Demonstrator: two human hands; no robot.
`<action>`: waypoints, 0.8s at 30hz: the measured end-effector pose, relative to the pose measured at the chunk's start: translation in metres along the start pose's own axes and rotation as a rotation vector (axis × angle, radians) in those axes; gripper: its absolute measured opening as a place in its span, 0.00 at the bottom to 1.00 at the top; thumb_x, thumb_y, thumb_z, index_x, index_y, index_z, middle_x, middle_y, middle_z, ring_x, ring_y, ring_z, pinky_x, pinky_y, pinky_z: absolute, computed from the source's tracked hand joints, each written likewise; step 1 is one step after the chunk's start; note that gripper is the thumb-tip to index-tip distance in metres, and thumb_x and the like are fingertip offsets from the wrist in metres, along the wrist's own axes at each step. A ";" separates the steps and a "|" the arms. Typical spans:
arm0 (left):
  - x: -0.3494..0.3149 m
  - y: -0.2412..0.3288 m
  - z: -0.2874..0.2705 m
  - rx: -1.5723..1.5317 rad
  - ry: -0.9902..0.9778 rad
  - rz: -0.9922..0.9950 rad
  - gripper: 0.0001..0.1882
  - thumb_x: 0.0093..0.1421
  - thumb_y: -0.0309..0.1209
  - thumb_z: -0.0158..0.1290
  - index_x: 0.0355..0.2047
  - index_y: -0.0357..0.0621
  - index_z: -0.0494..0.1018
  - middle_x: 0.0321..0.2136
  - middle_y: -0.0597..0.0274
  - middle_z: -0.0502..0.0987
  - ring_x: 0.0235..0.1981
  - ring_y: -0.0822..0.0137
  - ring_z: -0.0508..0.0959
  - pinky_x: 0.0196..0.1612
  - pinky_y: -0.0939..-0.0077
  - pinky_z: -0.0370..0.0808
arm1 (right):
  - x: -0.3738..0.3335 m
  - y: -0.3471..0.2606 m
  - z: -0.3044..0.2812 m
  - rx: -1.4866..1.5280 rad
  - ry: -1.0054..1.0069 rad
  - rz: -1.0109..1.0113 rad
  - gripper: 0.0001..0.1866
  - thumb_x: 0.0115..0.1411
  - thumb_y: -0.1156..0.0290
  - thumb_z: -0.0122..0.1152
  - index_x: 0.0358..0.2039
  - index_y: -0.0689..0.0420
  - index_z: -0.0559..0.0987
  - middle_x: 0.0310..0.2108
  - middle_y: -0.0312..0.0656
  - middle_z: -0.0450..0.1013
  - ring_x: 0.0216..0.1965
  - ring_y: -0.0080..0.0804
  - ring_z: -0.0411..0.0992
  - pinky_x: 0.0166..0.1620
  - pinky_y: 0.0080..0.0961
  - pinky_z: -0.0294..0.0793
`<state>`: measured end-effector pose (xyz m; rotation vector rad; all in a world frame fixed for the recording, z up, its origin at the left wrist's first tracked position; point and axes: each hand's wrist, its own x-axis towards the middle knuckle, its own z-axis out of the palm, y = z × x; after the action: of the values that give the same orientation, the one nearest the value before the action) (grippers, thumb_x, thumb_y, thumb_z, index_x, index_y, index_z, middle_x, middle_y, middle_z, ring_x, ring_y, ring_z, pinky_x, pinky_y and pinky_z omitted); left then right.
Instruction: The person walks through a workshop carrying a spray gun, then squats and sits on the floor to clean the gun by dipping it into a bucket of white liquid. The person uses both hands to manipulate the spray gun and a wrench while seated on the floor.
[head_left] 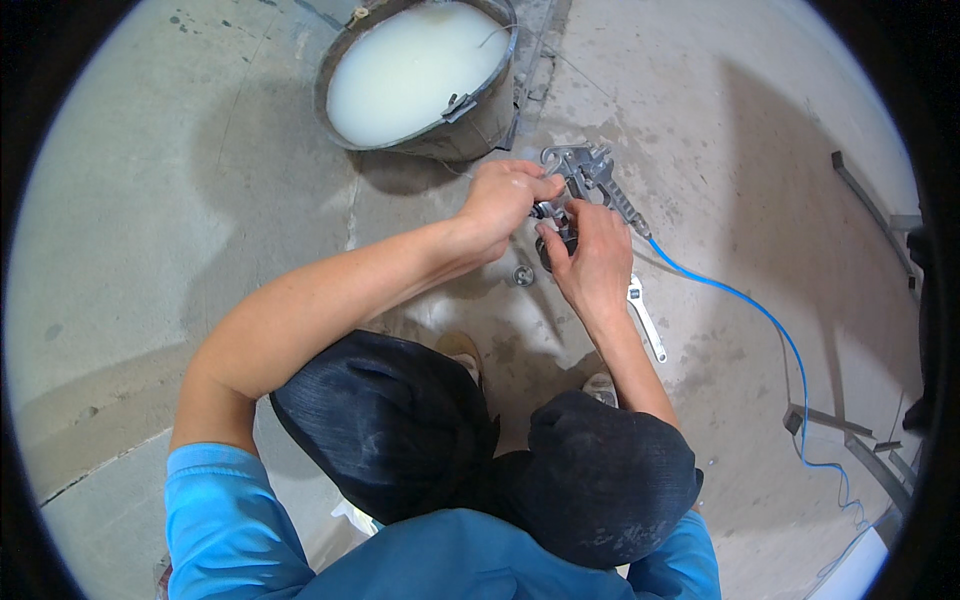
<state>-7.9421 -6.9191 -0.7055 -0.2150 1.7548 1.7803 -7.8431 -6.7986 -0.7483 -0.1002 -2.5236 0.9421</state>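
A grey metal spray gun point(600, 172) is in front of me, low over the floor, its handle slanting down to the right to a blue hose point(745, 293). My left hand point(500, 205) is closed at the gun's left side, thumb and fingers pinching near its front end. From below, my right hand point(598, 262) curls its fingers and thumb round the gun's lower fittings. A dark round part point(545, 254) shows beside that thumb; whether it is joined to the gun, I cannot tell. A small round metal piece point(523, 275) lies on the floor between my forearms.
Beyond my left hand stands a dark bucket point(485, 128) of milky white liquid point(420, 75). An adjustable wrench point(648, 325) lies right of my right wrist. The hose curves across the concrete floor point(720, 400) towards dark metal bars point(875, 215) at the far right.
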 end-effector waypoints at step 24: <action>-0.004 0.011 -0.009 0.168 0.025 -0.021 0.05 0.63 0.32 0.60 0.33 0.45 0.80 0.28 0.69 0.78 0.29 0.76 0.72 0.37 0.77 0.68 | -0.074 0.083 -0.048 0.066 0.058 0.409 0.14 0.57 0.68 0.67 0.41 0.59 0.78 0.39 0.47 0.77 0.43 0.48 0.74 0.47 0.41 0.74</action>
<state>-7.9476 -6.9282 -0.6952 -0.1858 1.9016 1.6124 -7.7630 -6.7221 -0.7977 -0.6335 -2.4602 1.1541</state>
